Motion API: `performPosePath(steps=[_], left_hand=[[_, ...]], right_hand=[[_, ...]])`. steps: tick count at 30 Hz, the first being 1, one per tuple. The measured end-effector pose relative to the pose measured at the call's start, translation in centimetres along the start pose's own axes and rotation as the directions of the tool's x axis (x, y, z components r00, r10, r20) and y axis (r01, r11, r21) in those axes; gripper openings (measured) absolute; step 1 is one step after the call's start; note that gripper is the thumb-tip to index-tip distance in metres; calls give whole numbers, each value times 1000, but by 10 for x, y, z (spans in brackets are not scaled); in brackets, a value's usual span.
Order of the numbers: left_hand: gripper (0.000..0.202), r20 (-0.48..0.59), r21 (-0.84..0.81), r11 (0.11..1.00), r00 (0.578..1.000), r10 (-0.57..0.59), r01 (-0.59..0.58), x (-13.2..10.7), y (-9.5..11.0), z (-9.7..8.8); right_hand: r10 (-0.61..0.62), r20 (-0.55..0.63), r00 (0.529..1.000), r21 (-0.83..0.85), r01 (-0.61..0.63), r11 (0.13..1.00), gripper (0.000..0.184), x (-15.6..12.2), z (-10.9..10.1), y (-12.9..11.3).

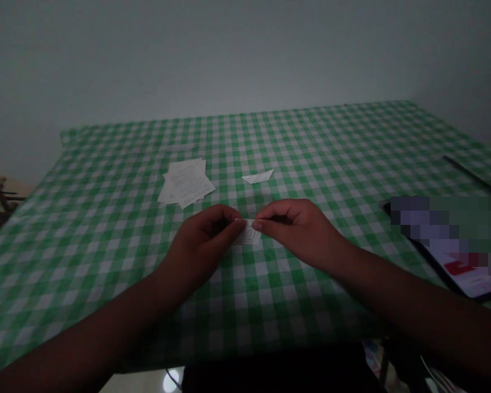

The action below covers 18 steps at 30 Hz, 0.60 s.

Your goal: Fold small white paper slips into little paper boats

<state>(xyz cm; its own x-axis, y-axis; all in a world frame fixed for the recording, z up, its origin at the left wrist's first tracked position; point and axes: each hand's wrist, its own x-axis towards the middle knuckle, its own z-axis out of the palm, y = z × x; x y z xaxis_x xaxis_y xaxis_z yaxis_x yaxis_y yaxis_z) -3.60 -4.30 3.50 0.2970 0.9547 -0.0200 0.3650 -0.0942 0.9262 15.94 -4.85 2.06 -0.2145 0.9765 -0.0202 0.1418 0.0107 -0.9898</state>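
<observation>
Between my two hands is a small folded piece of printed paper [247,236], pinched along its top edge. My left hand [204,234] grips its left side between thumb and fingers. On the right side, my right hand [303,226] pinches it the same way, the two thumbs close together. Part of the paper is covered by the fingertips. Just beyond my hands lies a folded paper piece [257,177], boat-like in outline, with lines of print. Farther left rests a loose stack of printed paper sheets [188,183], turned at differing angles.
A green and white checked cloth [311,142] covers the table, which meets a pale wall [245,54] at the back. At the right lies a tablet-like device [474,278] with a lit, partly blurred screen. A thin dark stick-like object [472,174] lies behind it.
</observation>
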Motion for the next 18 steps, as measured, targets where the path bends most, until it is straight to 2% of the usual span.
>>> performPosePath(steps=[3,5,7,10,12,16,18], left_hand=[[19,100,140,990,995,-15,1,8,-9,-2],[20,129,246,969,992,-15,-17,13,-14,-2],[20,150,353,931,988,37,-88,16,-19,-2],[20,198,483,849,971,136,-217,20,-25,-2],[19,221,533,804,961,169,-264,23,-28,-2],[17,234,582,763,956,174,-281,28,-31,-2],[15,225,594,753,957,181,-282,29,-32,-2]], right_hand=[[-159,78,984,-248,174,953,13,7,-7,11],[-257,107,961,-397,278,875,12,11,-9,17],[-292,140,946,-512,322,796,11,13,-9,20],[-296,178,938,-628,340,700,9,13,-5,23],[-294,182,938,-672,337,660,9,12,-3,25],[-282,143,949,-711,296,638,9,12,-3,28],[-264,170,949,-699,305,647,13,14,-8,27]])
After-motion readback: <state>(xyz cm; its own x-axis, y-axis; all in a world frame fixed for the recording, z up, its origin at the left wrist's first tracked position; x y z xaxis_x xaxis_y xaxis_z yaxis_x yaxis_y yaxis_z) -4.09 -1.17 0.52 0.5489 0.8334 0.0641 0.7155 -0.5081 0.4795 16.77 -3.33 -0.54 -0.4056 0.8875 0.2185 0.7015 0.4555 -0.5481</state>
